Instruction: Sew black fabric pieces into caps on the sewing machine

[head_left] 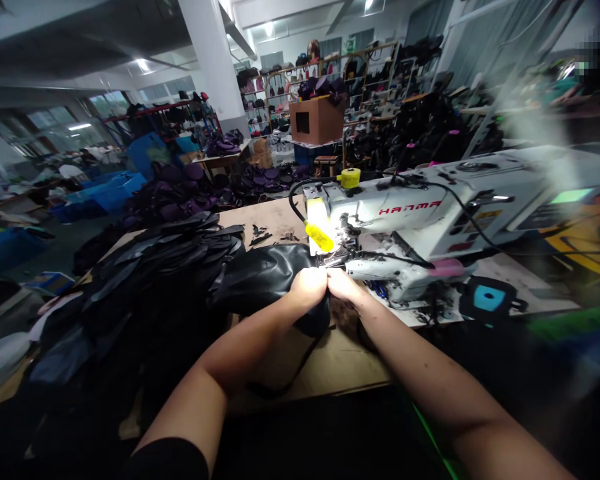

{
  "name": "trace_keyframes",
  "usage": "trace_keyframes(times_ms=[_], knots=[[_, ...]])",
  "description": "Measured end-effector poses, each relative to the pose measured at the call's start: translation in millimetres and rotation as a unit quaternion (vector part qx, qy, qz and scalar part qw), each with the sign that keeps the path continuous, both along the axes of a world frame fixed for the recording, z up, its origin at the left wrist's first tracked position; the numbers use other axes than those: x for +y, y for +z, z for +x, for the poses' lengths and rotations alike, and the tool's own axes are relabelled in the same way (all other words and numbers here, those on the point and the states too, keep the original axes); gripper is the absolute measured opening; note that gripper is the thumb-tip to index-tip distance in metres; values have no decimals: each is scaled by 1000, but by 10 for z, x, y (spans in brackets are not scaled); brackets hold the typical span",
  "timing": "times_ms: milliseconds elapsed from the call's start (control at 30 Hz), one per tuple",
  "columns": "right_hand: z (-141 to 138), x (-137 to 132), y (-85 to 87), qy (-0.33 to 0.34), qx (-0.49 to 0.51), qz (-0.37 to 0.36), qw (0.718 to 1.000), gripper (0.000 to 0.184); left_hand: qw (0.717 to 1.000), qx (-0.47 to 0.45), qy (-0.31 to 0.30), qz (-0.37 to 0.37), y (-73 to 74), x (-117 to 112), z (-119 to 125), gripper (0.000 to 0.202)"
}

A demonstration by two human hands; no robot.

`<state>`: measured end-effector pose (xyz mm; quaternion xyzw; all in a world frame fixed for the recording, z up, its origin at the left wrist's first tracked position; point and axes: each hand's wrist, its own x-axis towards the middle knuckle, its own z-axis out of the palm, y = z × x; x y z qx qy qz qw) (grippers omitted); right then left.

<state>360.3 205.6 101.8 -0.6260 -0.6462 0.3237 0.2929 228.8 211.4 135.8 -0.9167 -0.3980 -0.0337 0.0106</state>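
Both my hands meet at the front of a white HANMA industrial sewing machine (410, 213). My left hand (307, 287) and my right hand (343, 285) pinch the edge of a glossy black bag (260, 277), close to the machine's needle area. The bag's body extends to the left of my hands, and a thin black strap (293, 367) trails down across the wooden work table (340, 363). A tall stack of black panels (165, 273) lies to the left of the bag. Small black scraps (263, 235) sit on the table behind it.
A yellow thread spool (350, 177) stands on the machine, and a blue-and-black object (487, 298) lies to its right. Purple bags (190, 190) are heaped behind the table. Blue crates (107, 193), a white pillar (213, 60), a cardboard box (316, 120) and shelves of bags (360, 80) fill the background.
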Motion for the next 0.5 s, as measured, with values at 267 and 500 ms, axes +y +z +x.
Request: trace_keyframes(times_ms=[267, 500], knots=[[81, -207, 46, -20, -161, -53, 985, 23, 997, 39, -57, -26, 62, -21, -292, 29], [32, -56, 34, 1, -97, -29, 995, 32, 998, 39, 16, -42, 119, 50, 69, 31]])
